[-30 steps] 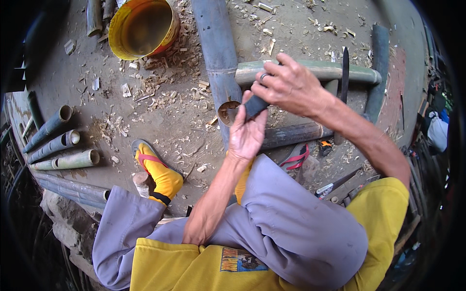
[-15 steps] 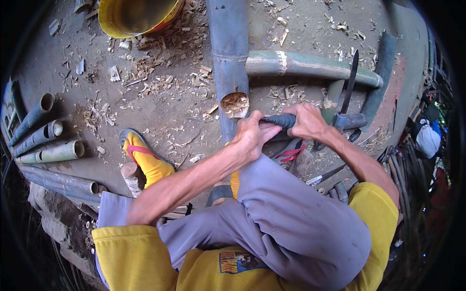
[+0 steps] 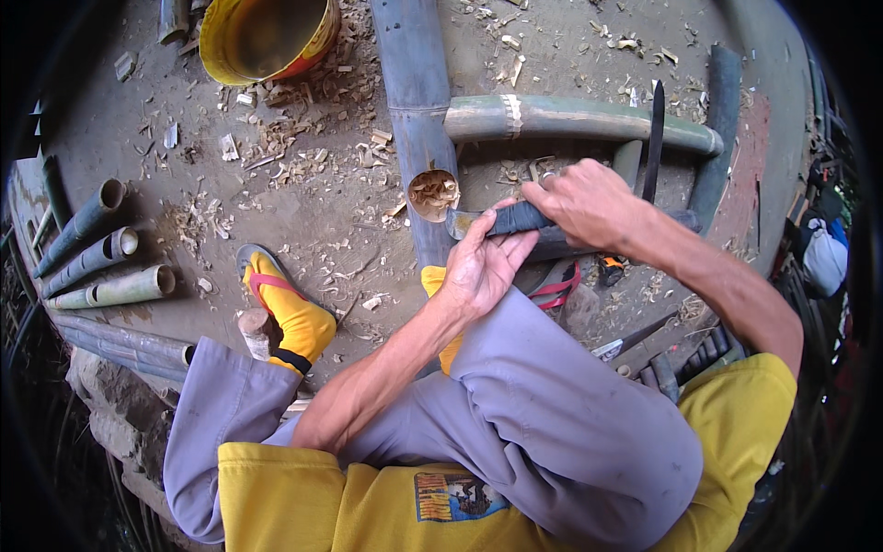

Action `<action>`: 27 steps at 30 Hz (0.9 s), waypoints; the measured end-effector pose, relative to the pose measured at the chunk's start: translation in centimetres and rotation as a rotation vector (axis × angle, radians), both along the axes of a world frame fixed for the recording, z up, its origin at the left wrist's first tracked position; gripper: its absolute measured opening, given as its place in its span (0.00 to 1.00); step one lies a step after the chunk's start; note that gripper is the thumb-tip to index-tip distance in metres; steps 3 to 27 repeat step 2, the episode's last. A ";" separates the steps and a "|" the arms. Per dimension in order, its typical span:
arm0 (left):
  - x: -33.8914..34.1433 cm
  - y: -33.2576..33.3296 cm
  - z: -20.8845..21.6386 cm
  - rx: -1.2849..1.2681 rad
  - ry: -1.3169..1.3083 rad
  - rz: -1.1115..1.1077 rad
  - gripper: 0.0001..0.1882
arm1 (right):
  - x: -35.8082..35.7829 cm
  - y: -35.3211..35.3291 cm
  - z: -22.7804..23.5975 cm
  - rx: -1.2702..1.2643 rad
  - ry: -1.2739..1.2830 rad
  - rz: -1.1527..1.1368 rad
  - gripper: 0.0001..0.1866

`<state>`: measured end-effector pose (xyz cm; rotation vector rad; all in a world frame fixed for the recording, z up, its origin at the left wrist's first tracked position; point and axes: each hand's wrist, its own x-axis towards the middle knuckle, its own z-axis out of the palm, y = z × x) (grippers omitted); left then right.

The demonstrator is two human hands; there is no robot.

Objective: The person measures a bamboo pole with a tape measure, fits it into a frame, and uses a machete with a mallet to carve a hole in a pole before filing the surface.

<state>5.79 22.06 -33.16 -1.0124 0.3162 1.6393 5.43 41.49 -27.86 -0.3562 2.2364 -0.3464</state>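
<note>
A short-bladed hand tool with a dark wrapped handle (image 3: 520, 219) lies across both hands, its metal end close to the opening in a thick upright-running bamboo pole (image 3: 418, 138). My left hand (image 3: 487, 271) is palm up, with the thumb and fingers around the tool near its blade. My right hand (image 3: 589, 207) is closed over the other end of the handle; its fingertips are partly hidden. Pale shavings (image 3: 434, 191) fill the hole cut in the pole. Beneath the tool runs another dark bamboo piece (image 3: 561, 245), partly covered by my right hand and arm.
A bamboo crosspiece (image 3: 589, 122) joins the pole at right, with a long dark blade (image 3: 654, 147) standing across it. A yellow bucket (image 3: 213, 48) of murky liquid is at upper left. Cut bamboo tubes (image 3: 92, 262) lie at far left. Shavings (image 3: 313, 152) litter the ground.
My left hand has turned palm up and the tool's metal end now shows beyond it. My right hand has risen slightly over the handle. The whole view has shifted a little.
</note>
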 end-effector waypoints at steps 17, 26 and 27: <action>-0.3 0.4 0.0 -0.099 0.015 -0.019 0.22 | -1.1 0.4 -0.7 -0.027 -0.124 0.036 0.22; -0.3 0.4 0.0 -0.099 0.015 -0.019 0.22 | -1.1 0.4 -0.7 -0.027 -0.124 0.036 0.22; -0.3 0.4 0.0 -0.099 0.015 -0.019 0.22 | -1.1 0.4 -0.7 -0.027 -0.124 0.036 0.22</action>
